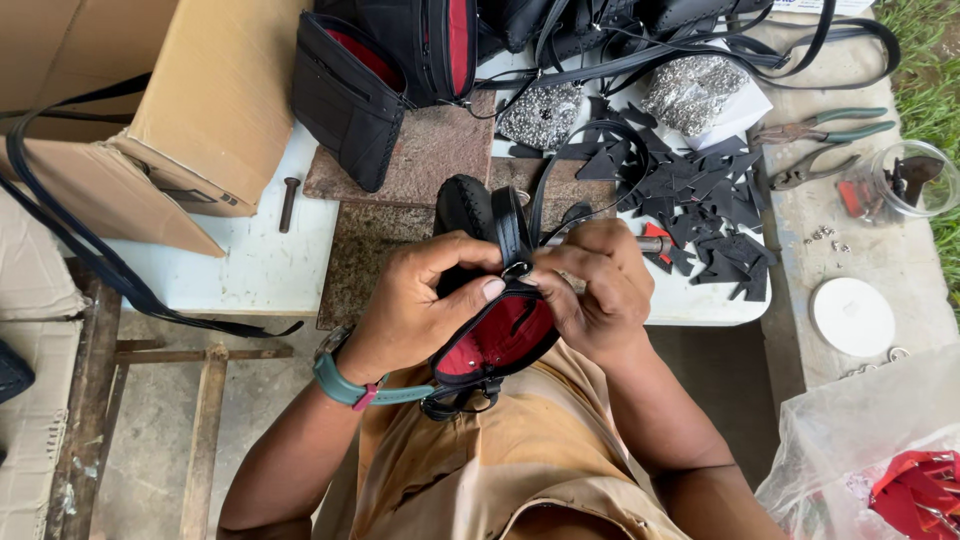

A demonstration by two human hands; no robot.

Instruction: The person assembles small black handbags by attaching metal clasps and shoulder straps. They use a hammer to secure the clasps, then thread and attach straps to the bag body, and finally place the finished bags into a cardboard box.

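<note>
I hold a small black pouch (497, 335) with a red lining, open toward me, over my lap. My left hand (420, 300) grips its left side, thumb pressed at the top edge by a small metal ring (516, 269). My right hand (600, 290) pinches the same spot from the right. A black strap (513, 225) runs from the ring up over the pouch toward the white table (250, 270). A teal watch sits on my left wrist.
Stone slabs (430, 150) lie on the table with black bags (345, 95) behind. Black leather scraps (700, 200), bags of metal parts (690, 90), pliers (820, 130), a clear jar (905, 180), a white lid (852, 316) and a cardboard box (170, 100) surround them. A plastic bag (870, 440) sits lower right.
</note>
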